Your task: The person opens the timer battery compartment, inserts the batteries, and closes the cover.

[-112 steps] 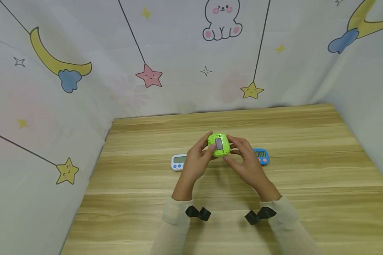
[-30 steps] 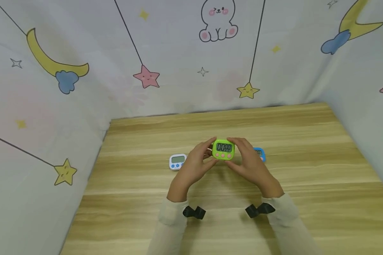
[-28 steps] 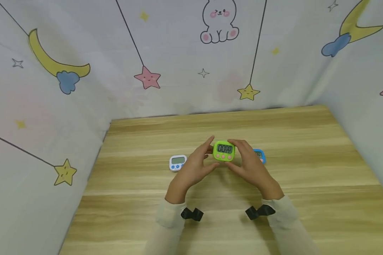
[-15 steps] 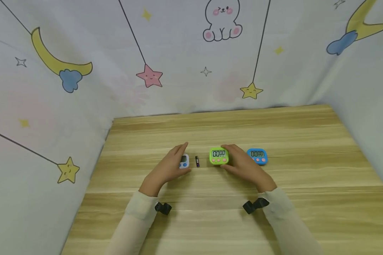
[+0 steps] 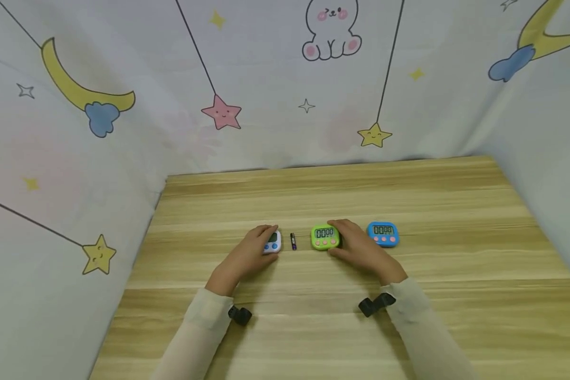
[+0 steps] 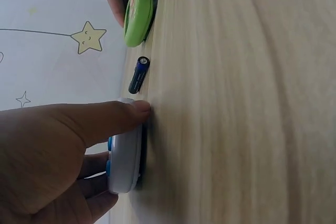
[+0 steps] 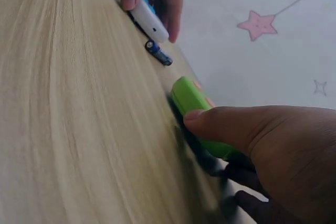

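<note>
Here, the left hand gripped a white timer at left; the right hand held a green timer, between battery and blue timer, by its edges, apparently sparing the screen.

The bare left hand and bare right hand are positioned apart, fingertips directed inward. Each hand maintains a grip: thumb on the near side, opposing the curved fingers on the far side. Both forearms, covered by a pair of long cream fabric sleeves, angle forward and converge toward the hands. Both wrists are exposed beyond the cuffs.
</note>
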A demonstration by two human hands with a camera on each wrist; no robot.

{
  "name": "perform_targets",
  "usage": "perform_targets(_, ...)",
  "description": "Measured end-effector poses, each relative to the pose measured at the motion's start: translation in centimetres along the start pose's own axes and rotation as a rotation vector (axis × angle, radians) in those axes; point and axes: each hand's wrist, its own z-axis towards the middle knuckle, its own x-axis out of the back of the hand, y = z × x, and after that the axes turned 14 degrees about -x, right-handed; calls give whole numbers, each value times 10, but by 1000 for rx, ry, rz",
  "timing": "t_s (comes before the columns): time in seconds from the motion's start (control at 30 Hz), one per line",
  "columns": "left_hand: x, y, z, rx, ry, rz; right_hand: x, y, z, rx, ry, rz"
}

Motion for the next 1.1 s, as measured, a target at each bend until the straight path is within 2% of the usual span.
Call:
perform_targets(0.23,0,-2,-1,-3,34,27,-8,2,4,4,25,41)
perform_targets(0.43,2,-2,-6,34,69,20,-14,3,1,-25,-5,128)
perform_targets(0.53,2,0,-3,36,143,-18,-10,2,-5,-59,17,172)
perform_targets(0.63,4,7,3,25,253,-58,-4,-1,-9,-63,83,207)
perform_targets(0.77,5,30,17,-9,396,-123,1,-5,-11,-1,193,276)
perform_targets(0.83,3,43,26,-36,450,-157,1,-7,-11,18,214,338)
perform_targets(0.9,-3,55,35,-66,492,-201,-2,-9,-10,21,189,401)
perform_targets(1.0,-15,67,45,-100,556,-302,-7,-11,-9,-3,96,515)
perform_targets(1.1,-28,74,54,-150,618,-482,-8,-12,-9,-27,15,626)
